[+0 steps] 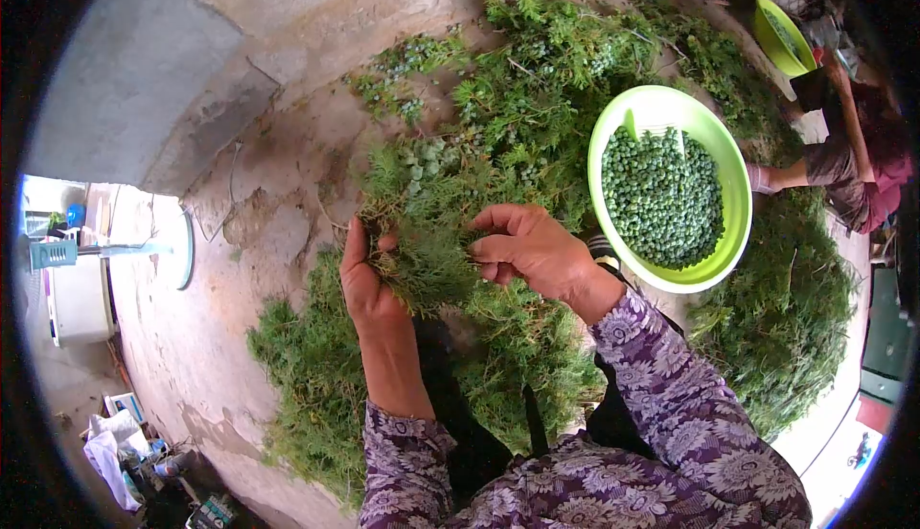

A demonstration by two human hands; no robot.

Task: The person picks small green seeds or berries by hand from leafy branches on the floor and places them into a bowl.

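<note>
My left hand (369,285) is closed round the lower left side of a bushy green sprig (426,256), its thumb pointing up. At the sprig's right side my right hand (522,251) pinches with thumb and forefinger; what lies between the fingertips is too small to make out. Pale blue-green berries (428,160) show at the sprig's upper end. To the right of my right hand, a lime green basin (743,189) holds a large heap of round green berries (661,198).
Cut green branches (537,79) lie on the concrete floor around me, with a pile (786,309) at the right. Another person (853,160) sits at the far right near a second green basin (781,35). A fan (182,249) stands at the left.
</note>
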